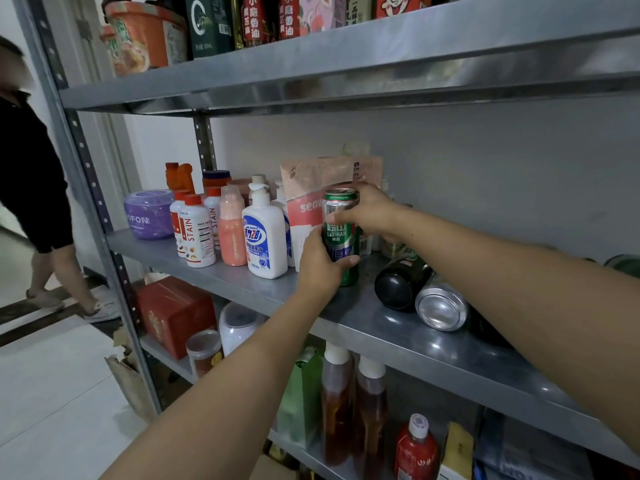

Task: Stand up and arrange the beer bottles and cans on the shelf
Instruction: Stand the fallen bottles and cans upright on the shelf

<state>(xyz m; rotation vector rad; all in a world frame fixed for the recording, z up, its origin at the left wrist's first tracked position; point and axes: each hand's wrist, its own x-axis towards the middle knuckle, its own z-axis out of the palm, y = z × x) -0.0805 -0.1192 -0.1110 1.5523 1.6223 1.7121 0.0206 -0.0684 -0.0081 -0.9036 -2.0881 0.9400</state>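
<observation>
A green beer can (340, 233) stands upright on the grey metal shelf (408, 337). My left hand (323, 263) grips its lower half from the front, and my right hand (372, 211) holds its upper part from behind. To the right, a dark green beer bottle (401, 282) lies on its side with its black base toward me. A silver can (440, 305) lies on its side beside it, bottom facing out. My right forearm hides what is further right; another green object (625, 263) peeks out at the far right.
Left of the can stand a pink pouch (304, 202), a white soap pump bottle (265, 233), stain remover bottles (197, 230) and a purple tub (149, 213). Shelves above and below hold goods. A person (34, 188) walks at the far left.
</observation>
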